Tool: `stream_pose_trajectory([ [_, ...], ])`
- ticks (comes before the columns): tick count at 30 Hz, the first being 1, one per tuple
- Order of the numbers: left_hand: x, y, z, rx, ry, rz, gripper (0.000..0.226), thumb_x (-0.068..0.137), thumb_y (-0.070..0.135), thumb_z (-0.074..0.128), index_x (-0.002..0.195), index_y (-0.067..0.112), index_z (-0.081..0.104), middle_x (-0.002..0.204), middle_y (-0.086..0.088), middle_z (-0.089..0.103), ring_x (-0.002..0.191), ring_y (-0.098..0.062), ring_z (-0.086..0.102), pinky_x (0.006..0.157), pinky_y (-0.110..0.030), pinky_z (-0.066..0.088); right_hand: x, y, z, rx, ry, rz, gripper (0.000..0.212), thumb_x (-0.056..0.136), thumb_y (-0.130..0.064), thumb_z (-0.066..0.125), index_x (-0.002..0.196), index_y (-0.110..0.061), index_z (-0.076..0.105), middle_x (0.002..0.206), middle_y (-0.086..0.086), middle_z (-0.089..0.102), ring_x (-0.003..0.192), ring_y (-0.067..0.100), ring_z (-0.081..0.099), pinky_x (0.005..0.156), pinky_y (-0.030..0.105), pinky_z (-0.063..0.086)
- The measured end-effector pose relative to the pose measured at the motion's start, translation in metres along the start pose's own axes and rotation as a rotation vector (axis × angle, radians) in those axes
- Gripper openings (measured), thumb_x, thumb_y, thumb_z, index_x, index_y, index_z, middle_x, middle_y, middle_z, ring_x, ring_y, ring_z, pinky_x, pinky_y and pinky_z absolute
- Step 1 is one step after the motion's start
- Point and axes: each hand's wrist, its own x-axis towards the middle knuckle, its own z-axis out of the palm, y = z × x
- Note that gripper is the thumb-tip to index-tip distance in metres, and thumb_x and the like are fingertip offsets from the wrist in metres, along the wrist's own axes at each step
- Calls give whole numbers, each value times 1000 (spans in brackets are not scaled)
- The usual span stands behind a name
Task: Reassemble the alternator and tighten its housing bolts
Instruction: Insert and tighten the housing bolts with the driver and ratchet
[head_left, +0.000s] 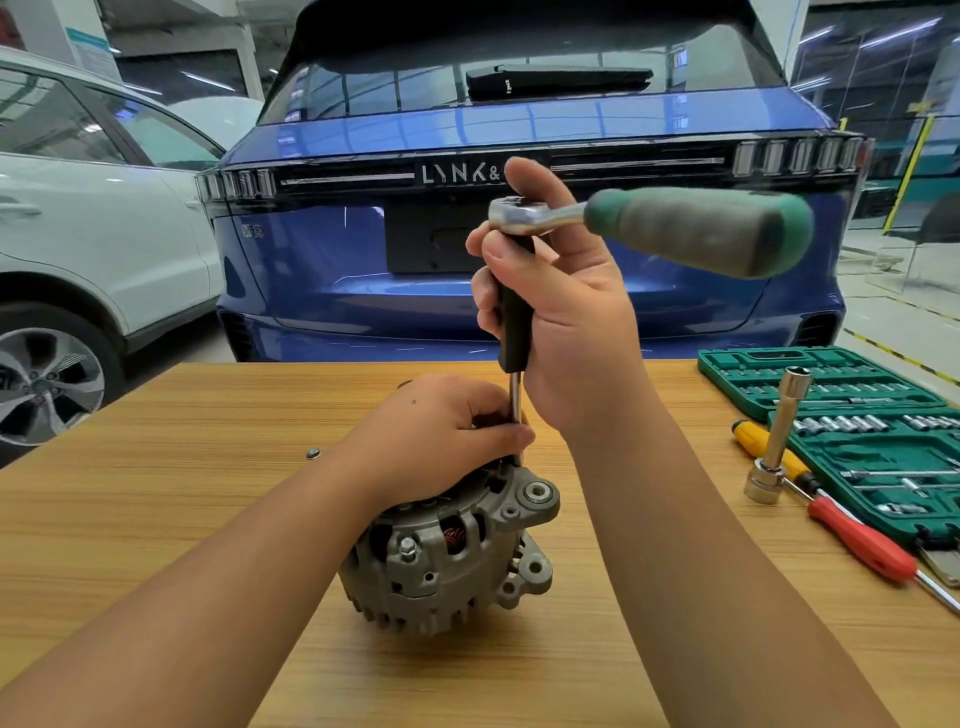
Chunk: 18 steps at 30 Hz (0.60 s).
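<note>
Garage, wooden bench (156, 519). Alternator (447, 561) looks heavy, rigid cast metal. Left hand (436, 441) grip steadies extension tip; right hand (561, 332) grip clenched round extension (515, 312) under ratchet (675, 228).

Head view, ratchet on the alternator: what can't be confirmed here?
- Extension tip and bolt: hidden by the left hand gripping atop the alternator.
- Ratchet handle: motion-blurred; the right hand grips the extension.
- Socket set: cut by the right edge, sizes too small.
</note>
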Motion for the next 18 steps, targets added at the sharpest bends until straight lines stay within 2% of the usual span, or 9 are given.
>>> stream_pose_trajectory([
  [3, -1, -1, 0, -5, 8, 12, 22, 94, 54, 59, 104, 39, 73, 94, 19, 71, 90, 10, 57, 73, -22, 46, 0, 0, -3, 127, -62, 46, 35, 93, -15, 44, 124, -21, 58, 88, 6, 66, 67, 20, 50, 62, 31, 38],
  [5, -1, -1, 0, -7, 15, 19, 22, 93, 54, 60, 102, 38, 73, 93, 18, 71, 90, 8, 58, 75, -23, 48, 0, -2, -5, 227, -113, 99, 39, 95, -30, 39, 127, -17, 56, 90, 9, 65, 69, 24, 49, 64, 34, 35],
  [7, -1, 0, -1, -6, 19, 21, 22, 93, 54, 60, 101, 37, 73, 93, 17, 71, 90, 7, 58, 78, -25, 49, 1, -3, -5, 236, -96, 132, 47, 98, -48, 36, 126, -17, 57, 90, 8, 64, 68, 23, 49, 64, 33, 36],
  [8, -1, 0, -1, -7, 20, 24, 22, 93, 54, 60, 100, 38, 73, 93, 17, 71, 90, 8, 58, 77, -25, 49, 2, -4, -4, 224, -62, 140, 47, 98, -50, 37, 123, -18, 58, 87, 6, 64, 67, 21, 50, 62, 30, 37],
  [10, -1, 0, -1, -7, 18, 28, 21, 93, 55, 59, 99, 39, 72, 92, 19, 70, 90, 8, 57, 74, -24, 48, 2, -7, 2, 153, 48, 124, 30, 96, -42, 52, 110, -17, 62, 78, 2, 60, 59, 15, 49, 54, 24, 37],
  [12, -1, 1, -1, -2, 1, 31, 22, 92, 57, 58, 101, 42, 71, 92, 20, 69, 91, 9, 57, 73, -23, 47, 1, -8, 4, -32, 168, 69, 15, 94, -28, 67, 92, -14, 63, 67, -2, 51, 52, 13, 38, 49, 25, 29],
  [14, -1, 1, 0, -13, -13, 23, 24, 91, 59, 57, 103, 44, 71, 93, 23, 69, 90, 11, 58, 72, -21, 46, 2, -8, 2, -143, 224, 67, 18, 94, -20, 70, 84, -10, 60, 65, 0, 43, 54, 16, 31, 48, 27, 27],
  [16, -1, 1, -1, -20, -5, 12, 20, 92, 58, 58, 100, 44, 70, 91, 22, 69, 88, 12, 58, 70, -22, 45, 2, -10, -2, -133, 178, 141, 16, 97, -20, 66, 86, -10, 58, 68, -1, 50, 56, 12, 40, 53, 26, 34],
  [18, -1, 0, -1, -21, 8, 12, 18, 92, 57, 59, 96, 43, 70, 90, 19, 69, 87, 10, 58, 69, -24, 45, 3, -11, -4, 13, 62, 212, 2, 98, -15, 61, 100, -16, 61, 77, -3, 60, 63, 11, 50, 61, 26, 39],
])
